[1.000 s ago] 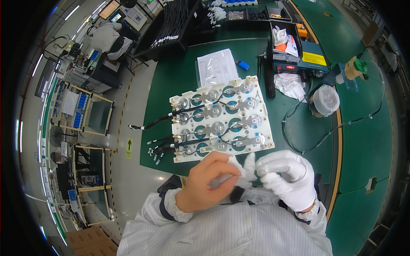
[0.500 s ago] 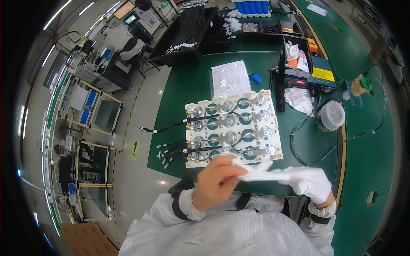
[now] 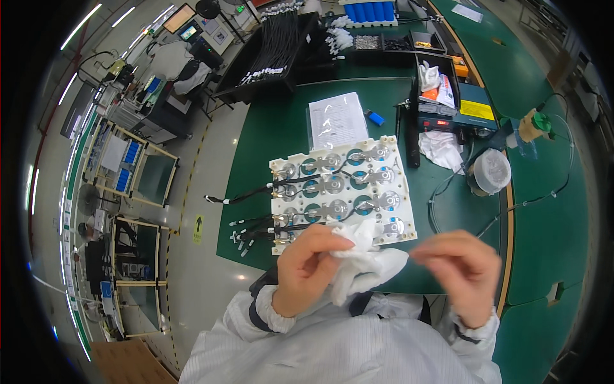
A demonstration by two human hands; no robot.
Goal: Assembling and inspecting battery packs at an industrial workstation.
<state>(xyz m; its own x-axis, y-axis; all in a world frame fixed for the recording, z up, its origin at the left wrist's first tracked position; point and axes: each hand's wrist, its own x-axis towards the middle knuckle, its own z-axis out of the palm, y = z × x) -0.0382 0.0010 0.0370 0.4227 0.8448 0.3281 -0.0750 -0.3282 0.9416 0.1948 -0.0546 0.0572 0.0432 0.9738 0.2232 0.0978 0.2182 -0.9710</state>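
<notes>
My left hand (image 3: 310,265) is closed on a bunch of white cloth gloves (image 3: 368,265), which hangs crumpled in front of my body. My right hand (image 3: 464,272) is bare and smeared by motion. Its fingertips come close to the tip of a glove finger; whether they touch it I cannot tell. Just beyond the gloves, a white battery module (image 3: 345,185) lies on the green bench, with round cells, metal connecting strips and black wires (image 3: 246,192) running off its left side. The gloves cover part of its near edge.
Behind the module lie a sheet of paper (image 3: 337,121) and a small blue object (image 3: 375,118). A black bin of cables (image 3: 281,51) stands at the far left. To the right are a soldering station (image 3: 448,121), a white cloth (image 3: 441,150) and a translucent tub (image 3: 492,171).
The glove has come off my right hand, which is now bare and a little apart. The stretched white cloth is now bunched in my left hand.
</notes>
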